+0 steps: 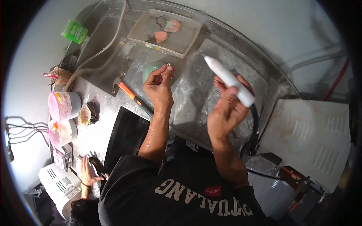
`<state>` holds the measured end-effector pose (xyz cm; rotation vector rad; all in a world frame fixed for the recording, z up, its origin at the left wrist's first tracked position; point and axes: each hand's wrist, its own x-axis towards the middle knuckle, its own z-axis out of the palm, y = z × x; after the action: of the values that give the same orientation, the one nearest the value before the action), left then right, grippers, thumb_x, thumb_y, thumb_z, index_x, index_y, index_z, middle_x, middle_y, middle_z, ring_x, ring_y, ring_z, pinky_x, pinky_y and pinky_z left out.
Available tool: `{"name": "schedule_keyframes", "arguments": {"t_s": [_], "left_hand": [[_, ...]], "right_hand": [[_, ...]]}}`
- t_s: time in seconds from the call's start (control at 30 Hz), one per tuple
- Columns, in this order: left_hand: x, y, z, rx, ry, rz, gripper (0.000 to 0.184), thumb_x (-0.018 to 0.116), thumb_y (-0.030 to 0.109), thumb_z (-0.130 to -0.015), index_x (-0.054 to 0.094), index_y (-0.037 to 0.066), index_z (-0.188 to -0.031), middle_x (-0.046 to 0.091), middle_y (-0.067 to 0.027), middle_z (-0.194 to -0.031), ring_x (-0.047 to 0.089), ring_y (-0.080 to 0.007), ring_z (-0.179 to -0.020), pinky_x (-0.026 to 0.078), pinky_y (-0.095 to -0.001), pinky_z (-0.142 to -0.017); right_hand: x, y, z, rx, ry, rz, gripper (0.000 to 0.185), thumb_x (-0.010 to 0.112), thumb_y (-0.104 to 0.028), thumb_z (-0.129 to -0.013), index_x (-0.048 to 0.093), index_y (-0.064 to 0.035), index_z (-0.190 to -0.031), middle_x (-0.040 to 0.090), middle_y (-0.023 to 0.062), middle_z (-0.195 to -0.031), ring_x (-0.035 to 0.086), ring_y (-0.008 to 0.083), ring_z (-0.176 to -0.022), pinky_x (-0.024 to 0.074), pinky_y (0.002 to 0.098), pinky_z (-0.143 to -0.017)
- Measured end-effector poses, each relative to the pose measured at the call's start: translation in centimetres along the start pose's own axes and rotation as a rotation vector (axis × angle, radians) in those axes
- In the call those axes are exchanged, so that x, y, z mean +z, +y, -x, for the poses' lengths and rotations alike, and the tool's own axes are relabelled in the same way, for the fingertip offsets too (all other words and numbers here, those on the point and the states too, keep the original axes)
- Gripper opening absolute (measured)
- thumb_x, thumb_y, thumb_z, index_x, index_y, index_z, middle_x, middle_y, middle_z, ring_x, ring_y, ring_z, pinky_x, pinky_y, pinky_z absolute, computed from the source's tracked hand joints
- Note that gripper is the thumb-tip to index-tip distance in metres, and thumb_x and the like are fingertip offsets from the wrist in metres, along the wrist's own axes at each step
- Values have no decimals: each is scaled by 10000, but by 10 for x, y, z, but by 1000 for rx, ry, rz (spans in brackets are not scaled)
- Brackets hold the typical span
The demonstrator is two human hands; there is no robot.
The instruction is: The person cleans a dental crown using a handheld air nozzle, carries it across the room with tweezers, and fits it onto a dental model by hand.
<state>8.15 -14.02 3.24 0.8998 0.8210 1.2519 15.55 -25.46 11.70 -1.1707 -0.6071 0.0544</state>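
My left hand (159, 88) is raised over the sink-like metal basin, its thumb and fingertips pinched on a small whitish piece (169, 64) that is too small to name surely. Wrapped in the fingers of my right hand (228, 113) is a white handpiece (225, 73) with a tapered nozzle. Its tip points up and left, above and to the right of my left hand, apart from the small piece. A black hose (255, 120) hangs from its rear end. Partly hidden behind my left hand stands a greenish bowl (148, 71). Water drops show on my left forearm.
A clear tray (135, 36) holding pink dental models (172, 25) lies at the back. An orange-handled hammer (130, 91) lies left of my left forearm. Lidded tubs (71, 105) line the left side. Another person's hand (86, 173) is at lower left. A vented white box (305, 132) stands right.
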Motion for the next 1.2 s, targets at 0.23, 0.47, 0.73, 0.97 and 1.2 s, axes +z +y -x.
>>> {"name": "schedule_keyframes", "arguments": {"t_s": [0.23,0.47,0.73,0.97,1.2], "left_hand": [[18,15,-40,75,84,-53,184,734,32,-873,651,-68,-1003,725,-152,-903,687,-166,-828,522,-273,-744],[14,24,-72,86,166,-29,182,731,30,-874,624,-73,-980,723,-171,-911,697,-171,-841,532,-262,-745],[-1,17,-87,81,212,-66,147,733,5,-861,625,-60,-937,721,-156,-886,696,-165,-818,538,-252,-750],[-1,12,-90,126,222,-80,146,737,-5,-852,592,-26,-854,717,-158,-898,691,-167,-831,546,-273,-775],[2,5,-90,152,183,49,252,721,-42,-849,484,30,-807,708,-188,-912,697,-198,-841,560,-301,-790]], "right_hand": [[63,31,-6,-70,-129,-60,281,545,-93,-1005,451,26,-1242,497,150,-1209,610,203,-986,532,296,-833],[98,54,-2,-104,-224,57,310,523,-164,-1027,438,31,-1251,589,161,-1125,639,195,-955,536,307,-827],[112,68,5,22,-261,-31,324,523,-176,-1027,435,38,-1254,589,174,-1125,645,205,-953,538,313,-831],[110,71,0,47,-299,-66,266,544,-56,-997,457,35,-1231,481,134,-1208,601,199,-1001,543,322,-853],[110,74,-4,22,-273,-48,297,537,-126,-1011,442,42,-1237,551,167,-1151,636,207,-947,546,314,-826]]}}
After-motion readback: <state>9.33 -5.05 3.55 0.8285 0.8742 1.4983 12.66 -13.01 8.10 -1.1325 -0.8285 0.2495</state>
